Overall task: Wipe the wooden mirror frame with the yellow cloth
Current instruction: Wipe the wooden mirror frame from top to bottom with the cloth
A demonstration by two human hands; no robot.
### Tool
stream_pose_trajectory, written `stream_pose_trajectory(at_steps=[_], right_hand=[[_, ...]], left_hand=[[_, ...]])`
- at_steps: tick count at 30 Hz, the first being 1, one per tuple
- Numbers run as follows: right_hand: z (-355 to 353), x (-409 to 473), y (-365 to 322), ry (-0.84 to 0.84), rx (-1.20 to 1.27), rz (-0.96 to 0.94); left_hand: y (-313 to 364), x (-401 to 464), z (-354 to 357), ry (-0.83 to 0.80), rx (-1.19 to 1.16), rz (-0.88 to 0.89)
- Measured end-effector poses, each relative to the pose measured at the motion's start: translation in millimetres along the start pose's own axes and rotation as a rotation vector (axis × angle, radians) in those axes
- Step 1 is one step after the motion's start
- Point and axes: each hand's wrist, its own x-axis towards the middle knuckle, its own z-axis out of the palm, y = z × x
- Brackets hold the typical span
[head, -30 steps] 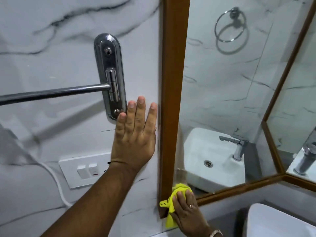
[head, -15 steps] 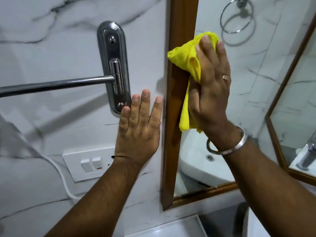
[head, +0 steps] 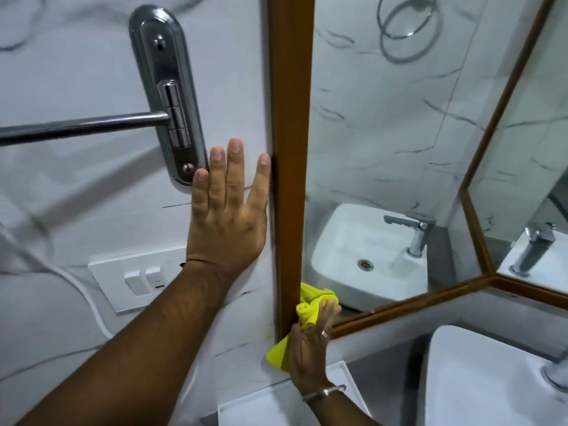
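The wooden mirror frame [head: 290,118] runs up the marble wall, with its lower rail slanting right along the mirror's bottom. My right hand [head: 310,345] presses the bunched yellow cloth [head: 307,312] against the frame's bottom left corner; part of the cloth hangs out below my palm. My left hand [head: 229,216] lies flat on the wall just left of the frame, fingers spread upward, the index finger touching the frame's edge. It holds nothing.
A chrome towel-bar bracket [head: 167,96] with its bar sticks out of the wall left of my left hand. A white switch plate [head: 135,278] sits below it. A white basin [head: 491,382] stands at the lower right, and a white ledge [head: 276,404] lies under the frame.
My right hand has slid the cloth from high on the frame's left upright down to its bottom corner. One second ago it was also at the bottom. My left hand stays on the wall.
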Motion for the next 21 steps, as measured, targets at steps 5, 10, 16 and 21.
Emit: stream_pose_trajectory(at_steps=[5, 10, 16, 21], right_hand=[[3, 40, -24, 0.305, 0.549, 0.605], [-82, 132, 61, 0.677, 0.414, 0.896], [-131, 175, 88, 0.803, 0.347, 0.907], [-2, 58, -23, 0.578, 0.374, 0.862]], left_hand=[[5, 27, -3, 0.07, 0.026, 0.055], [3, 32, 1, 0.075, -0.01, 0.055], [5, 32, 5, 0.067, 0.018, 0.044], [6, 32, -1, 0.051, 0.037, 0.03]])
